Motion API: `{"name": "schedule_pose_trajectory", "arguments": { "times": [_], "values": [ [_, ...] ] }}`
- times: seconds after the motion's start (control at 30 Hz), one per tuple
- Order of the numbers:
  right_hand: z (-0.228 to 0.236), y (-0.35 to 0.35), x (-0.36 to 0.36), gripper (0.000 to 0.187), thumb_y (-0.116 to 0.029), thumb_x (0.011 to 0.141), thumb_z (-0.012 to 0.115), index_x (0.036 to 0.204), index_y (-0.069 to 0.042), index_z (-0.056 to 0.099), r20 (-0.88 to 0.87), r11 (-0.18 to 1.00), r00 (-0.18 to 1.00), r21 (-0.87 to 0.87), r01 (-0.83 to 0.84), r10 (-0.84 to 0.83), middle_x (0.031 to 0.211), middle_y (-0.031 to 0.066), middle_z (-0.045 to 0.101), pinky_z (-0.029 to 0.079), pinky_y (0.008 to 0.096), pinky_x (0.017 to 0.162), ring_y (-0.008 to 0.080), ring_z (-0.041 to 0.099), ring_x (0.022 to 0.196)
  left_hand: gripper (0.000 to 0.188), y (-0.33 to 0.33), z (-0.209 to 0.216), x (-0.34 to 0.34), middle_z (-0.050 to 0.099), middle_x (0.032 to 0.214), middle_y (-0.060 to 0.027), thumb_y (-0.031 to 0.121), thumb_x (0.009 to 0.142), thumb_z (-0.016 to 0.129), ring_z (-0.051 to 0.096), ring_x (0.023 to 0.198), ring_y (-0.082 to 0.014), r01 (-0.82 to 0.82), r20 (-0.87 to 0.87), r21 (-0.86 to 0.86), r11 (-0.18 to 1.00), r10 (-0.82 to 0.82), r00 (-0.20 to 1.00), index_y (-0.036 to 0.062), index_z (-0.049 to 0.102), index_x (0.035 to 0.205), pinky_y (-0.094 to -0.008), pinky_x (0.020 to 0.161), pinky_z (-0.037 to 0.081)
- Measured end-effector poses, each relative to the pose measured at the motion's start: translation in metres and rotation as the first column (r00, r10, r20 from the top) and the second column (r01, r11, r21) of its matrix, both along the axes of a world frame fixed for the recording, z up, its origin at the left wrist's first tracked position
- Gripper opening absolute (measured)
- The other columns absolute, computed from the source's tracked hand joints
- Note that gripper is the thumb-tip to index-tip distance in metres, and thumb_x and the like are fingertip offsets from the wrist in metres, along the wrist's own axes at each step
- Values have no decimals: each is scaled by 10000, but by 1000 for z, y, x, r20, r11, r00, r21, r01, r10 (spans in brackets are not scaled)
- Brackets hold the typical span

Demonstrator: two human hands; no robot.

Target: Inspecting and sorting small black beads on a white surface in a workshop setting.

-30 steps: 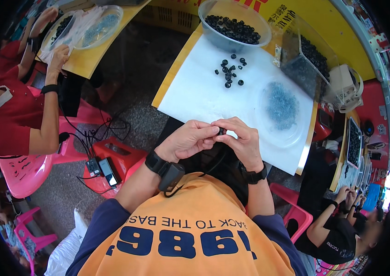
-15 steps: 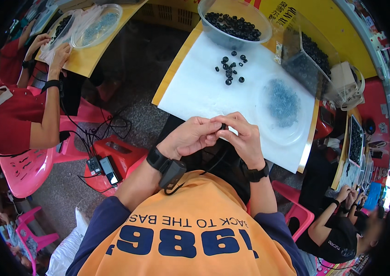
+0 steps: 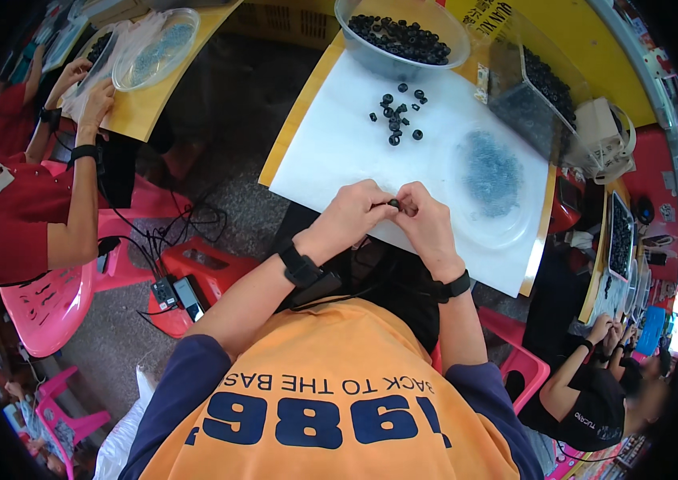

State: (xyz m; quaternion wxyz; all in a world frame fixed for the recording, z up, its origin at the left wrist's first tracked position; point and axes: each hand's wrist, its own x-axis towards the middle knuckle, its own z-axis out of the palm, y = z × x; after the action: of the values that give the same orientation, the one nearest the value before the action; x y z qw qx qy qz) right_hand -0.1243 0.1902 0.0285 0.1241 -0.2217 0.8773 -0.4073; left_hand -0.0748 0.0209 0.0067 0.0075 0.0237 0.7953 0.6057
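Between my two hands, over the near edge of the white-covered table, is a small round black part (image 3: 394, 204). My left hand (image 3: 348, 214) pinches it from the left with thumb and fingertips. My right hand (image 3: 428, 228) is also closed on it, its fingertips meeting the other side. Whether a tinier piece sits between the fingers is hidden. Beyond them lies a loose group of similar black parts (image 3: 395, 126) on the white sheet (image 3: 331, 152). To the right, a clear round tray (image 3: 507, 234) holds a spread of tiny see-through bluish pieces (image 3: 492, 172).
A clear bowl (image 3: 347, 42) heaped with black parts stands at the far edge, beside a clear bin (image 3: 519, 112) of more. Red stool (image 3: 215, 268) with cables and a device is at left. Co-workers sit at a left table (image 3: 143, 112) and at lower right.
Both hands have turned inward and risen slightly away from my body, backs now facing up. The black part has stayed between the fingertips. My left wrist has rolled over.
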Motion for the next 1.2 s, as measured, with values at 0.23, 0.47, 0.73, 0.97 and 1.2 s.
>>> {"name": "schedule_pose_trajectory", "arguments": {
  "times": [0.23,0.47,0.73,0.97,1.2],
  "values": [
    [20,7,-11,236,-8,819,701,1021,-2,579,168,989,976,14,-145,141,845,142,663,527,337,726,250,658,780,177,7,-7,8,606,869,-137,104,859,706,612,784,-300,-57,-126,-175,983,35,991,12,709,1010,-363,703,500],
    [15,14,-5,231,-7,820,688,1037,-3,610,93,990,987,32,-135,131,911,150,668,523,353,739,280,655,809,174,9,-9,9,597,887,-131,99,858,710,611,790,-291,-45,-134,-179,983,21,991,15,714,1011,-365,707,501],
    [22,17,-3,236,-33,846,691,1081,-25,662,-95,998,994,19,-61,63,916,79,679,503,301,720,184,597,751,193,18,-8,15,582,893,-125,76,861,711,613,799,-286,-81,-185,-226,971,39,982,0,698,1038,-362,711,504],
    [19,-41,-21,255,-161,949,614,1166,-28,623,-155,938,986,-332,-102,52,1074,150,646,512,353,835,285,631,939,190,21,-14,18,632,989,-145,-9,829,710,654,865,-309,-76,-258,-88,993,51,965,-18,685,1017,-359,748,529],
    [-7,-61,-26,414,-330,1008,529,1285,-25,570,-135,873,955,-387,-296,264,1203,175,629,480,378,972,303,613,1114,178,16,-13,21,652,951,-170,-36,879,606,655,883,-312,-38,-112,-142,989,22,993,-23,631,1054,-344,741,526]
  ]
}}
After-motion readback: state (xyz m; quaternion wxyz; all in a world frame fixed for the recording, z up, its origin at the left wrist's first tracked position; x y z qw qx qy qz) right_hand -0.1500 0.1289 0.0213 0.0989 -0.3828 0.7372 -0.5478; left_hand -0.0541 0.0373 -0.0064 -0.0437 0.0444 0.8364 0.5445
